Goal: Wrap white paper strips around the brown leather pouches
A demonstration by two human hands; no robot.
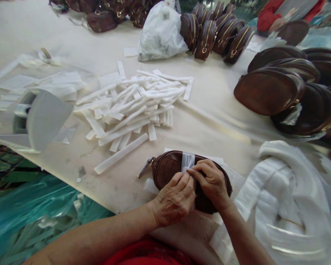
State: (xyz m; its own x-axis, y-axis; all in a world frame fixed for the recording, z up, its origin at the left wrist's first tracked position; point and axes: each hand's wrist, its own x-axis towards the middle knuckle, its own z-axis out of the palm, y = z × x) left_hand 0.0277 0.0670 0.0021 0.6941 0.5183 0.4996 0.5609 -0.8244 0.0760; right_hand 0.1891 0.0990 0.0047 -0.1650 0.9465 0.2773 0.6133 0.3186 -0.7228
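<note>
At the near table edge, the left hand [174, 198] and right hand [212, 181] pinch together on the white strip [187, 161] banding the brown pouch [168, 167], which lies crosswise beneath them.

Both bare forearms come in from the near edge and meet just right of centre. The left arm runs long from the near left, wrist straight, and the left hand [174, 200] lies knuckles up, fingers curled forward and bunched at the tips. The right forearm rises steeply from the near right, wrist bent inward, and the right hand [212, 183] arches over with its back to the camera, thumb and forefinger pressed together in a pinch. The fingertips of the two hands touch, the right hand sitting slightly farther away than the left
</note>
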